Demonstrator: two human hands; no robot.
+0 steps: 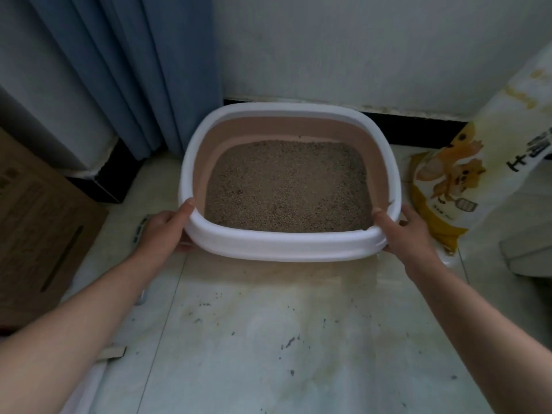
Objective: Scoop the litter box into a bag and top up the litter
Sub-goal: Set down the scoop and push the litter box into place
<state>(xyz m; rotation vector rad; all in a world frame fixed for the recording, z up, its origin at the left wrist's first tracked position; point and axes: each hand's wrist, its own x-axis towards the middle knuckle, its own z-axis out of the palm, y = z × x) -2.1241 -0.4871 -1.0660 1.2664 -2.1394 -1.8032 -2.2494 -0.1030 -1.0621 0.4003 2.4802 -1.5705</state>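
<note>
A litter box point(280, 245) with a white rim and pink inner walls stands on the tiled floor by the wall. Grey-brown litter point(286, 186) covers its bottom. My left hand point(164, 231) grips the rim at the near left corner, thumb hooked over the top. My right hand point(403, 231) grips the near right corner the same way. A white and yellow litter bag point(466, 180) stands to the right of the box. Part of a grey scoop point(139, 231) lies on the floor behind my left hand.
A brown cardboard box point(38, 222) sits at the left. Blue curtains point(119, 70) hang behind it. Scattered litter grains dot the floor tiles point(268, 339) in front. A white object point(528, 255) sits at the right edge.
</note>
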